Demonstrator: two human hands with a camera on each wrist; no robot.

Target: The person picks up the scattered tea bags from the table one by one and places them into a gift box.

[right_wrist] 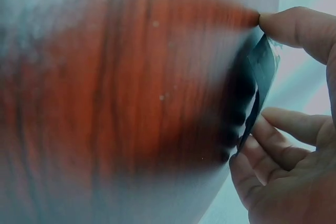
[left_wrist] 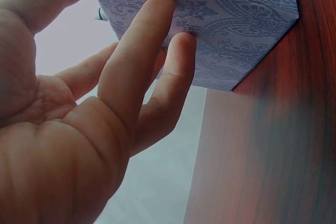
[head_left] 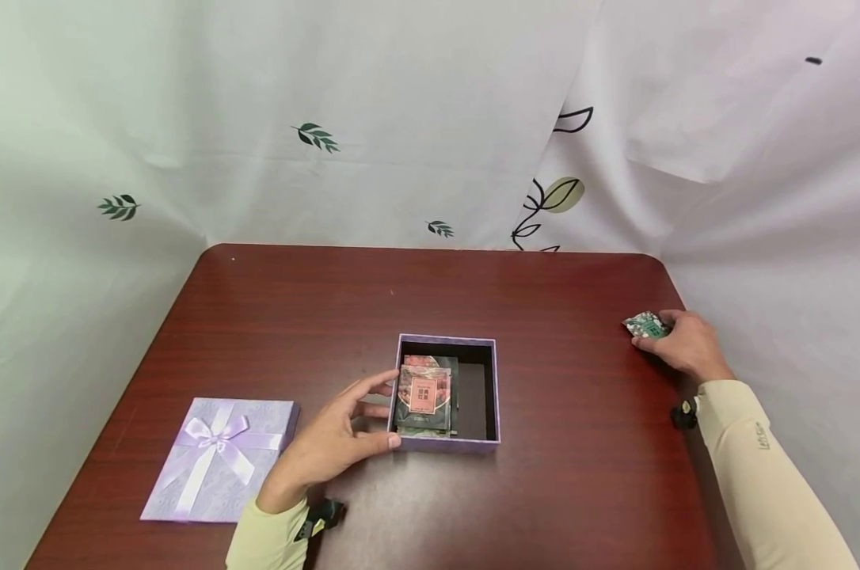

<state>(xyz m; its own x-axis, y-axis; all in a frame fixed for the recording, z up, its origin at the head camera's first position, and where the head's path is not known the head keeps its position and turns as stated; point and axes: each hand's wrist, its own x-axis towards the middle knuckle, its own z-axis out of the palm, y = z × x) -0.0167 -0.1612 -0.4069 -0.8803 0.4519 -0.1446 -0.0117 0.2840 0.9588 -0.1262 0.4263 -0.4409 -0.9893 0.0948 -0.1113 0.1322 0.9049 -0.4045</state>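
An open purple box (head_left: 458,446) with a dark inside stands near the middle of the table. Tea sachets lie stacked in its left part, a red-and-black one (head_left: 423,396) on top. My left hand (head_left: 337,439) touches the box's left side, its thumb at the front corner. In the left wrist view, fingertips rest on the patterned wall (left_wrist: 236,24). Far to the right, my right hand (head_left: 686,342) pinches a green floral tea sachet (head_left: 644,325) between thumb and fingers. The right wrist view shows this sachet (right_wrist: 264,66) edge-on, close to the table; contact is hard to judge.
A lilac lid (head_left: 219,459) with a ribbon bow lies left of the left hand. The dark red table (head_left: 544,491) has rounded back corners. White cloth (head_left: 401,95) with leaf prints hangs around the back and sides.
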